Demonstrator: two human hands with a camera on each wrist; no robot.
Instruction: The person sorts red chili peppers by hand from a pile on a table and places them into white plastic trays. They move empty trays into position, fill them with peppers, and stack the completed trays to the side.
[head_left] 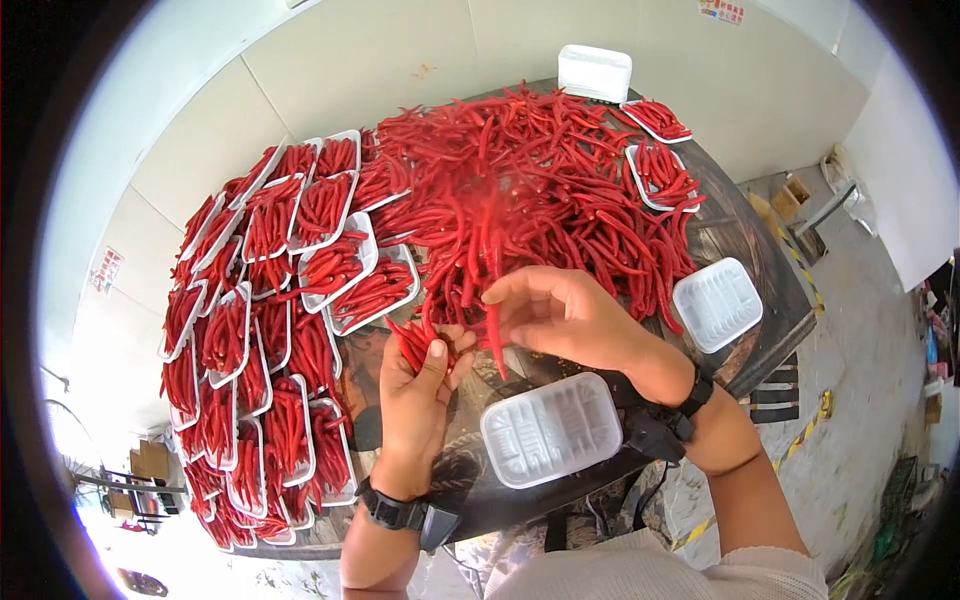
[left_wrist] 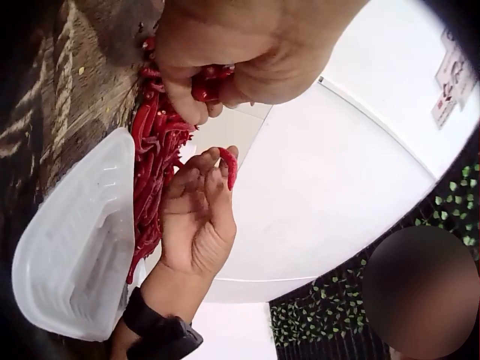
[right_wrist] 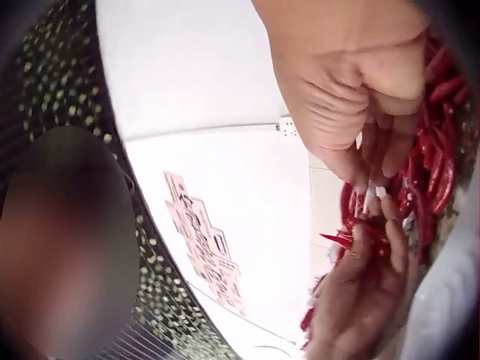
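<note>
My left hand (head_left: pixel 412 405) grips a small bunch of red chili peppers (head_left: pixel 411 345), its thumb lying over them; in the left wrist view red chilies (left_wrist: pixel 208 84) show between its curled fingers. Just right of it, at the near edge of the chili pile (head_left: pixel 570 190), is my right hand (head_left: pixel 580 318). A single red chili (left_wrist: pixel 229 166) is pinched at its thumb and fingertip in the left wrist view. Close below both hands an empty clear-white plastic tray (head_left: pixel 552 430) lies on the dark table (head_left: pixel 460 395).
Many white trays of chilies (head_left: pixel 322 465) crowd the table's left side, some overlapping. At the right lies another empty tray (head_left: pixel 718 305), with two filled trays (head_left: pixel 652 180) beyond it. A stack of white trays (head_left: pixel 595 74) stands at the back by the wall.
</note>
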